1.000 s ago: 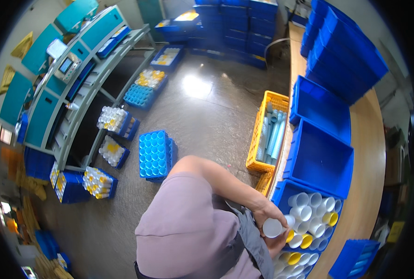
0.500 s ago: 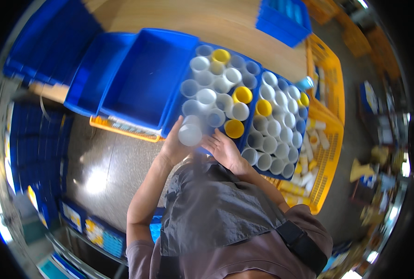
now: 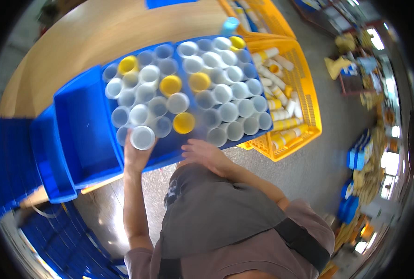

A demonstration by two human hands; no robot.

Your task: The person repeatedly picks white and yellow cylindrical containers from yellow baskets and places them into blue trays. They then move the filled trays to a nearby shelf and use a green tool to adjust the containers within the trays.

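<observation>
My left hand [image 3: 135, 157] is wrapped round a white cup [image 3: 142, 138] with its open mouth up, at the front left of a blue tray [image 3: 163, 151]. More white cups [image 3: 139, 114] and several yellow cups [image 3: 183, 122] stand upright in that tray. My right hand [image 3: 208, 156] is at the tray's front edge, fingers apart and holding nothing. To its right, a second blue tray [image 3: 242, 138] is packed with white cups [image 3: 228, 111] and a few yellow ones [image 3: 199, 82]. Whether the held cup rests on the tray floor is hidden.
Deep blue bins [image 3: 83, 135] stand left of the trays on a wooden table [image 3: 76, 37]. A yellow crate [image 3: 311, 107] holding white and yellow tubes [image 3: 281, 100] sits at the right. A light-blue cup [image 3: 230, 24] stands behind the right tray.
The view has turned right, so trays and crate appear further left. My left hand still holds the white cup, now over the tray's front left part. My right hand stays near the front edge.
</observation>
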